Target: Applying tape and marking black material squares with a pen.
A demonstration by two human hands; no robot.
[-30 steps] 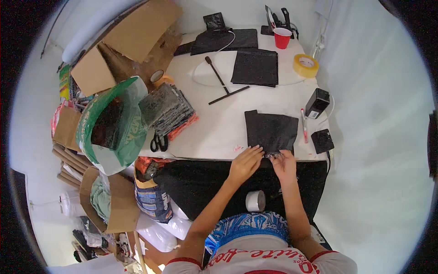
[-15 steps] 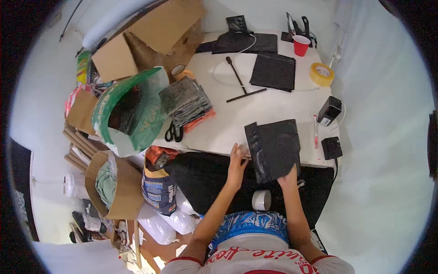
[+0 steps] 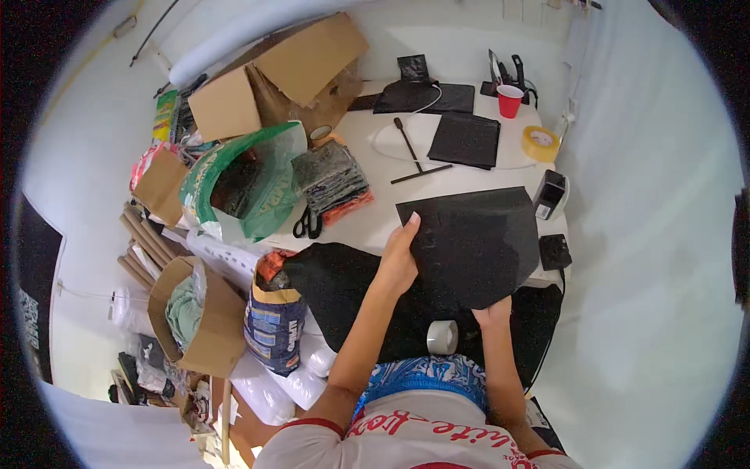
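Observation:
A flat black plastic bag point(image 3: 475, 248) is held up over the near edge of the white table. My left hand point(image 3: 400, 254) grips its left edge, with the thumb on top and the fingers behind. My right hand point(image 3: 494, 313) pinches the bottom edge near the right corner; its fingers are partly hidden beneath. Beyond the bag lies a stack of similar flat black bags point(image 3: 464, 141). A black T-shaped rod tool point(image 3: 414, 156) rests to the left of that stack.
Left on the table point(image 3: 373, 223) are black-handled scissors point(image 3: 308, 223), folded grey plastic point(image 3: 328, 176) and a green bag point(image 3: 205, 191). Yellow tape point(image 3: 540, 144), a red cup point(image 3: 509, 102) and a black box point(image 3: 550, 194) stand right. A tape roll point(image 3: 442, 337) is near my waist.
My left hand, empty before, has taken hold of the bag's left edge. The bag now shows a wider, flatter face, and its left strip no longer shows. The view has shifted slightly.

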